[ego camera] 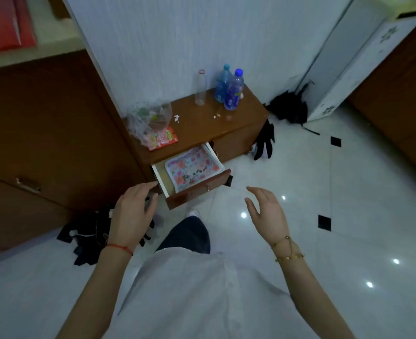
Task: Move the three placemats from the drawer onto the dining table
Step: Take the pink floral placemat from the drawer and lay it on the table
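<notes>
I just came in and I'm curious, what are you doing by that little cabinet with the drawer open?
A person stands over a low wooden cabinet whose drawer is pulled open. A flowery placemat lies inside it, not yet taken out. Both hands are empty: the left hand is close to the drawer's corner, and the right hand hovers open above the floor. Bottles and a plastic bag sit on the cabinet top.

No text, brand or number can be read anywhere; the labels on the 2 blue bottles (228, 90) and the print on the red snack packet (164, 140) on the low cabinet are too blurred to make out
</notes>
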`<act>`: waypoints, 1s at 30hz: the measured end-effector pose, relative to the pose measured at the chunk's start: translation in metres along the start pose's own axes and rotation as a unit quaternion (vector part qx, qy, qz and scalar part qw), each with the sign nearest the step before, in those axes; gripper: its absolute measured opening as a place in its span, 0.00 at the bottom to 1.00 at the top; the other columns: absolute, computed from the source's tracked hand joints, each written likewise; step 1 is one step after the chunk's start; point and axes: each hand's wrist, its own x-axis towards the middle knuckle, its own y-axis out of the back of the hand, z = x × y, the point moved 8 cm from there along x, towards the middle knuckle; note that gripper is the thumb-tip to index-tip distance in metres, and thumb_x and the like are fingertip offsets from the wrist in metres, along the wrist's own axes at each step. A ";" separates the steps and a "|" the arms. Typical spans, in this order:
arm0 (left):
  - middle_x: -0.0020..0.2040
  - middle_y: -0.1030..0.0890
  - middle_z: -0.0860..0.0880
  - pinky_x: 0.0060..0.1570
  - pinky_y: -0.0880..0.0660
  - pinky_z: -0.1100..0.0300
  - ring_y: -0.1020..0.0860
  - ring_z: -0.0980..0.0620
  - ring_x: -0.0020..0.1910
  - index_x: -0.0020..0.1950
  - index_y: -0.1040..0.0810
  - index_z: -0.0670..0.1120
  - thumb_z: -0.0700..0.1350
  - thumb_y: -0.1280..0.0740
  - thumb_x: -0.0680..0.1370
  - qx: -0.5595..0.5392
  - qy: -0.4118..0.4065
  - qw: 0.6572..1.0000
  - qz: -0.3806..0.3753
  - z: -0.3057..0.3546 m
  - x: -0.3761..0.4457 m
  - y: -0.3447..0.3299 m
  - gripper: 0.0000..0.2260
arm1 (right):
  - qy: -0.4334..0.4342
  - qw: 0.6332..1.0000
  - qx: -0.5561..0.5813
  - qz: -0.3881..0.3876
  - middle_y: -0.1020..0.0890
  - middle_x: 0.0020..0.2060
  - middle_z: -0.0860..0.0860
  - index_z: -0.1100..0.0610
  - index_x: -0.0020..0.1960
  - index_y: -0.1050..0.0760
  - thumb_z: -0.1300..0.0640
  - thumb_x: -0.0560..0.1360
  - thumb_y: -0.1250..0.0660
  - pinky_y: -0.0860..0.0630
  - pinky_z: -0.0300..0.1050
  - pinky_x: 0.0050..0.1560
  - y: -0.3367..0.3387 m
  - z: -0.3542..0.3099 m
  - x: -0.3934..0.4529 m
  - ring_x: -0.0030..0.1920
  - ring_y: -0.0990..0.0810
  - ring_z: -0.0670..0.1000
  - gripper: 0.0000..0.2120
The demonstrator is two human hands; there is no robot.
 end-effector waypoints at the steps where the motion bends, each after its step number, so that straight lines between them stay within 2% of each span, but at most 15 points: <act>1: 0.57 0.19 0.45 0.58 0.24 0.48 0.22 0.46 0.57 0.63 0.23 0.43 0.42 0.34 0.78 -0.001 0.004 1.000 0.008 -0.002 0.018 0.002 0.13 | 0.010 1.000 0.005 -0.002 0.19 0.55 0.56 0.60 0.62 0.24 0.59 0.77 0.34 0.30 0.41 0.61 -0.001 -0.003 0.025 0.57 0.23 0.55 0.14; 4: 0.57 0.19 0.47 0.57 0.24 0.48 0.23 0.48 0.57 0.63 0.24 0.45 0.42 0.35 0.78 0.000 0.008 1.000 0.030 -0.006 0.073 0.007 0.13 | 0.030 0.999 0.014 -0.004 0.19 0.55 0.56 0.60 0.62 0.25 0.59 0.77 0.34 0.33 0.37 0.59 -0.001 -0.010 0.098 0.57 0.23 0.55 0.14; 12: 0.59 0.20 0.46 0.59 0.25 0.51 0.23 0.49 0.59 0.66 0.25 0.44 0.43 0.35 0.79 0.009 0.052 0.997 0.052 -0.008 0.163 0.003 0.15 | 0.075 0.996 0.029 -0.046 0.20 0.55 0.56 0.59 0.63 0.26 0.59 0.78 0.35 0.26 0.49 0.56 -0.024 -0.018 0.214 0.57 0.24 0.57 0.14; 15: 0.58 0.20 0.46 0.59 0.25 0.51 0.23 0.48 0.58 0.66 0.25 0.43 0.42 0.35 0.79 0.003 0.068 0.996 0.055 -0.016 0.176 -0.016 0.15 | 0.079 0.994 0.034 -0.072 0.21 0.56 0.56 0.59 0.62 0.26 0.59 0.78 0.36 0.27 0.49 0.57 -0.045 -0.007 0.237 0.57 0.25 0.57 0.13; 21: 0.59 0.21 0.44 0.61 0.26 0.51 0.24 0.46 0.59 0.67 0.26 0.42 0.43 0.36 0.80 -0.021 0.145 0.988 0.054 -0.053 0.191 -0.075 0.15 | 0.037 0.991 0.042 -0.125 0.21 0.56 0.58 0.62 0.62 0.26 0.59 0.78 0.36 0.27 0.52 0.60 -0.106 0.043 0.281 0.58 0.25 0.58 0.13; 24: 0.62 0.23 0.45 0.61 0.27 0.54 0.26 0.47 0.61 0.68 0.28 0.43 0.44 0.38 0.81 -0.050 0.215 0.974 0.038 -0.084 0.194 -0.121 0.16 | 0.016 0.987 0.040 -0.154 0.21 0.55 0.59 0.62 0.62 0.26 0.59 0.79 0.36 0.29 0.48 0.59 -0.143 0.067 0.299 0.57 0.25 0.59 0.13; 30: 0.63 0.23 0.43 0.58 0.24 0.47 0.26 0.43 0.62 0.68 0.28 0.44 0.46 0.39 0.81 -0.039 0.311 0.949 -0.019 -0.164 0.200 -0.235 0.17 | -0.006 0.978 0.037 -0.206 0.21 0.57 0.58 0.62 0.64 0.27 0.58 0.80 0.38 0.33 0.42 0.59 -0.250 0.114 0.326 0.59 0.27 0.58 0.15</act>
